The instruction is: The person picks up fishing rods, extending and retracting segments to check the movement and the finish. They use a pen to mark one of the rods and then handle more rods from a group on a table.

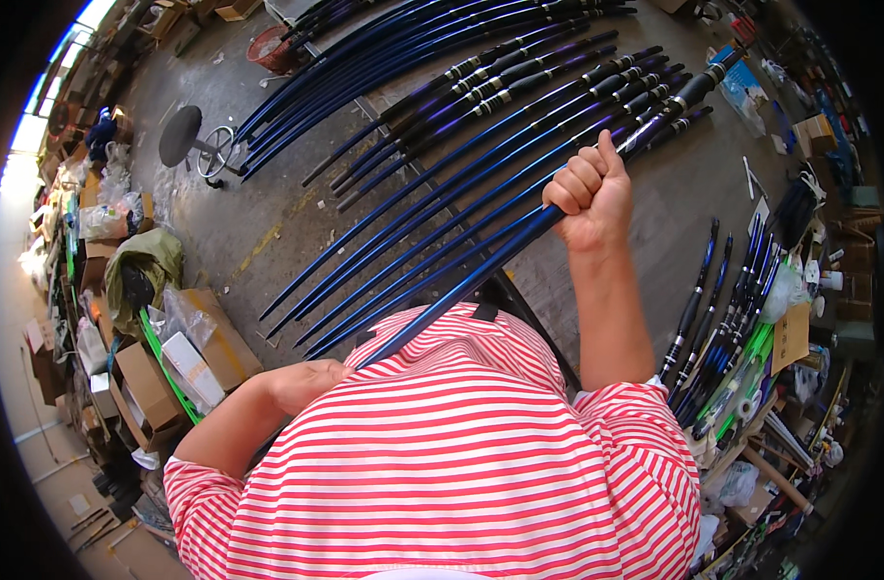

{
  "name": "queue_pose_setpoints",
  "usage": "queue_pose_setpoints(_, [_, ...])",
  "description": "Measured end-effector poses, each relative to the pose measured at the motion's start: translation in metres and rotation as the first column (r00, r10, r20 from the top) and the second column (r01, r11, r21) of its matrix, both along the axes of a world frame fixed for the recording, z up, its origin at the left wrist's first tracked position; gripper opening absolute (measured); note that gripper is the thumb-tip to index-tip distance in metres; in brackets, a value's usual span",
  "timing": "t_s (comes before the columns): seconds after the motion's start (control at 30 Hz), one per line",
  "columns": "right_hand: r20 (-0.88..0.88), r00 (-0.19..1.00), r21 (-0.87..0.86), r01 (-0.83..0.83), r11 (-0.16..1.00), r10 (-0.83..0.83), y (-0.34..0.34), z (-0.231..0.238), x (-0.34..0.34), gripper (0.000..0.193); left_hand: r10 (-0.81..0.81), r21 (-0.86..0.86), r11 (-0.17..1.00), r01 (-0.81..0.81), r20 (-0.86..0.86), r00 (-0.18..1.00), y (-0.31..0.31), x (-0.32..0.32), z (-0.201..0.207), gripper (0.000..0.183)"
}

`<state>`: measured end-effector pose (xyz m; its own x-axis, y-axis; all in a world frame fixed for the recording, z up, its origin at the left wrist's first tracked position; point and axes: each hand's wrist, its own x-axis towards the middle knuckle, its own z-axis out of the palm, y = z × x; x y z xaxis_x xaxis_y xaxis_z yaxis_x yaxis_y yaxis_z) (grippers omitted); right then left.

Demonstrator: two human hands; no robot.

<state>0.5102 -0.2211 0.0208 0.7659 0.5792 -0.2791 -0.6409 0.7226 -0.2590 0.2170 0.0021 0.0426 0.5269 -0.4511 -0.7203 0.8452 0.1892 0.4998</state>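
in the head view, a person in a red-and-white striped shirt (451, 445) holds a dark blue rod (509, 249) slantwise across the body, from near left to far right. the right hand (589, 193) wraps around it, thumb extended; the left hand (311, 387) curls at its near end, though whether it pinches the rod is unclear. more rods (490, 103) lie in rows beyond, with a round stool (179, 135) far left and an open cardboard box (219, 338) near left.

The near end of the blue rod (464, 288) is hidden at the left hand (309, 389); the lower edge crops the striped shirt (442, 445).
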Motion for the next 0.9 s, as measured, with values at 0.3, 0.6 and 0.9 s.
queue_pose_setpoints(0.3, [-0.034,0.975,-0.592,0.157,0.791,-0.219,-0.011,-0.100,0.069,0.024,-0.606,0.945,0.222,-0.240,0.326,0.725,-0.009,0.064,-0.101,0.022])
queue_pose_setpoints(0.6, [0.269,0.897,-0.959,0.284,0.011,0.351,-0.043,-0.161,0.118,0.041,-0.655,0.903,0.045,-0.426,0.349,0.671,-0.033,0.105,-0.144,0.019])
queue_pose_setpoints(0.9, [0.076,0.695,-0.794,0.476,-0.379,0.715,-0.048,-0.145,0.121,0.056,-0.541,0.704,-0.372,-0.605,0.365,0.757,0.047,0.148,-0.155,0.025])
